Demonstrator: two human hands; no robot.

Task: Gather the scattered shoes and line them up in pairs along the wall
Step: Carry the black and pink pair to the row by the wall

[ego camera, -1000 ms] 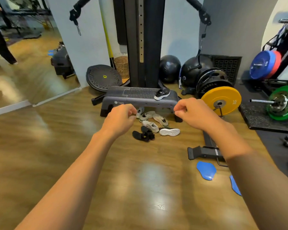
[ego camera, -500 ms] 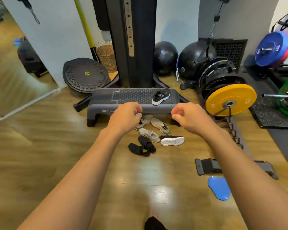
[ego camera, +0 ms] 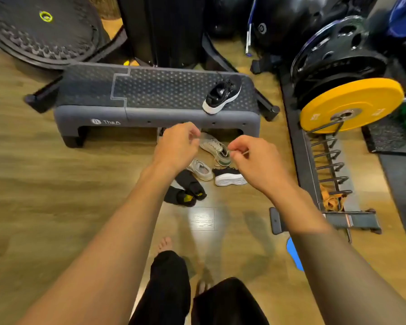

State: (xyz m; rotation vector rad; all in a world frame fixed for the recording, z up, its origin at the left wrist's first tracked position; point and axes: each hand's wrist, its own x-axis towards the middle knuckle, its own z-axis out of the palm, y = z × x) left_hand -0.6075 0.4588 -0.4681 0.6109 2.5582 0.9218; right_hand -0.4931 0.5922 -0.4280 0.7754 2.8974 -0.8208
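Observation:
Several shoes lie scattered on the wood floor in front of a grey step platform (ego camera: 131, 114). A black sneaker with a white sole (ego camera: 222, 96) sits on top of the platform at its right end. Its match (ego camera: 230, 177) lies on the floor. A pale grey sneaker (ego camera: 215, 148) lies by the platform's front, another (ego camera: 201, 170) just below it. Two black slippers (ego camera: 185, 191) lie nearest me. My left hand (ego camera: 177, 146) and my right hand (ego camera: 251, 160) hover above the shoes, fingers loosely curled, holding nothing.
A black machine column (ego camera: 159, 29) stands behind the platform, a round balance board (ego camera: 40, 31) at back left. A weight rack with a yellow plate (ego camera: 352, 105) runs along the right, black balls (ego camera: 279, 24) behind it. My bare feet (ego camera: 164, 243) stand below.
I have stepped closer and the view has tilted down, so the shoes and platform look larger. Both hands have dropped lower toward the shoes, still empty.

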